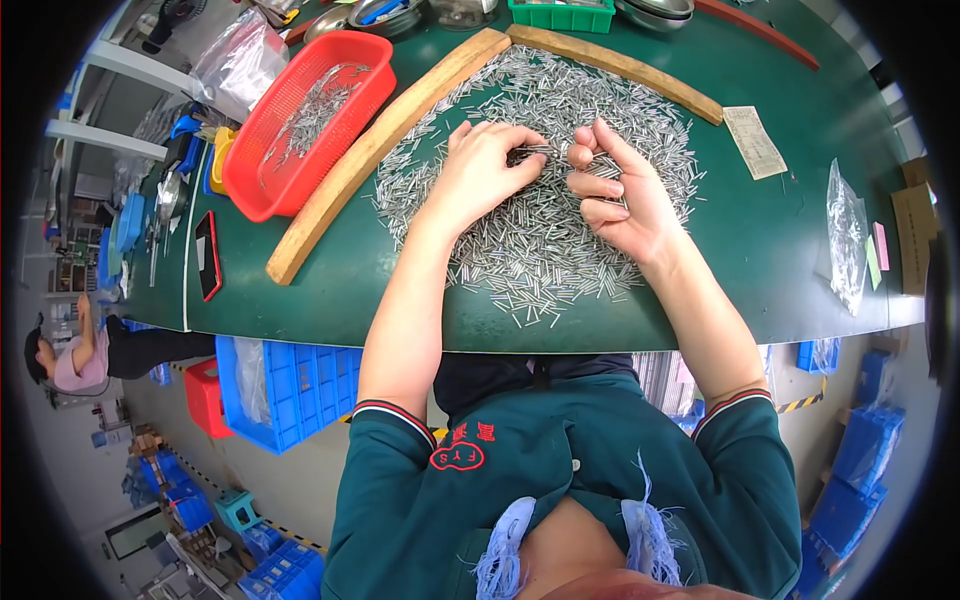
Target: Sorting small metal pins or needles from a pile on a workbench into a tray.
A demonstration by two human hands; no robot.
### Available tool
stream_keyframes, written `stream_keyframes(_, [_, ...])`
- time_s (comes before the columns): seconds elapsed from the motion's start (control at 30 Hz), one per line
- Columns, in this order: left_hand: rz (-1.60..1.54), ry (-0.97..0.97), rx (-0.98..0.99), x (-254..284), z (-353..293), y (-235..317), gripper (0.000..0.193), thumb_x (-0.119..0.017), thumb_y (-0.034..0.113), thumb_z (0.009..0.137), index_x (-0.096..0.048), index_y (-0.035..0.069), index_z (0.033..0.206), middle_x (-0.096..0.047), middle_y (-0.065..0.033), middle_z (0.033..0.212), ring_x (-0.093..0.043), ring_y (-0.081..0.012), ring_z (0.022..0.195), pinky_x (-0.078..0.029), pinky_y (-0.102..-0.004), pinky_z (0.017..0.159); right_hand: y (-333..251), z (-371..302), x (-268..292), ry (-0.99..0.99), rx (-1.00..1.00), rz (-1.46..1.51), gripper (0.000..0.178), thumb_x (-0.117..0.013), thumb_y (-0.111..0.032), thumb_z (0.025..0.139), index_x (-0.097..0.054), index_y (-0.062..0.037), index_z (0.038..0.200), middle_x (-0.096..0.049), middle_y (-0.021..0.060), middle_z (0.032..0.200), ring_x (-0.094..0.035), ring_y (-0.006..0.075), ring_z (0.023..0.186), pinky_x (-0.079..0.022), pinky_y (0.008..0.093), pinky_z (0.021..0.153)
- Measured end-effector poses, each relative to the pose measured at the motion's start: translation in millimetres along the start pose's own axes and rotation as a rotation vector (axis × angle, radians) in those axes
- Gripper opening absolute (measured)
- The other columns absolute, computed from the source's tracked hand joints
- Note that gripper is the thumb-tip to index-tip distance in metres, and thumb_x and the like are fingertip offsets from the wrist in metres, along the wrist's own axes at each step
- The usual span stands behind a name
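A wide spread of short, thin silver metal pins (540, 265) covers the green tabletop in front of me. Over the middle of it my left hand (487, 168) is bent downward, fingers curled and thumb close to the forefinger. Its fingertips reach the pins, and what lies between them is partly hidden. Just to the right, my right hand (625, 195) is raised a little above the pins, palm turned inward. The fingers of that hand are folded in, with the thumb against the forefinger. Anything inside its grip is too small to make out.
Two wooden bars (385, 155) meet in a corner behind the pins. Left of them stands a red mesh basket (245, 170) holding more pins, near a phone (208, 256). A paper slip (754, 142) and a clear plastic bag (846, 240) lie right. Another person (85, 355) is far left.
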State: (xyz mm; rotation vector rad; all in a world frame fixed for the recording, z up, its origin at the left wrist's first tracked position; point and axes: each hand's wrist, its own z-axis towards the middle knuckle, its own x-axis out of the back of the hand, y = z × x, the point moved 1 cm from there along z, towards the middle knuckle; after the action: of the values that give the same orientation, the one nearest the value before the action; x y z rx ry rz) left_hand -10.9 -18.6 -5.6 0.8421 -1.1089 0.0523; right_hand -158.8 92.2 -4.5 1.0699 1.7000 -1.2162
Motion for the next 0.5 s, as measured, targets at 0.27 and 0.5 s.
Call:
stream_keyframes(0.27, [-0.476, 0.159, -0.086, 2, 3, 1, 0.015, -0.064, 0.01, 0.086, -0.07, 0.005, 0.099, -0.066, -0.0051, 0.099, -0.059, -0.0166, 0.098, -0.044, -0.0297, 0.09, -1, 0, 7, -0.044, 0.016, -0.074, 0.033, -0.054, -0.036, 0.096, -0.056, -0.0047, 0.107, -0.045, -0.004, 0.077, -0.033, -0.0001, 0.054, -0.02, 0.0132, 0.036])
stream_keyframes(0.5, [-0.94, 0.198, 0.02, 1, 0, 6, 0.016, -0.063, 0.011, 0.089, -0.07, 0.005, 0.103, -0.066, -0.0043, 0.098, -0.058, -0.0097, 0.094, -0.045, -0.0247, 0.085, 1, -3, 1, 0.04, 0.046, -0.209, 0.035, -0.057, -0.036, 0.094, -0.058, -0.0029, 0.106, -0.043, -0.0048, 0.076, -0.032, -0.0008, 0.054, -0.02, 0.0129, 0.037])
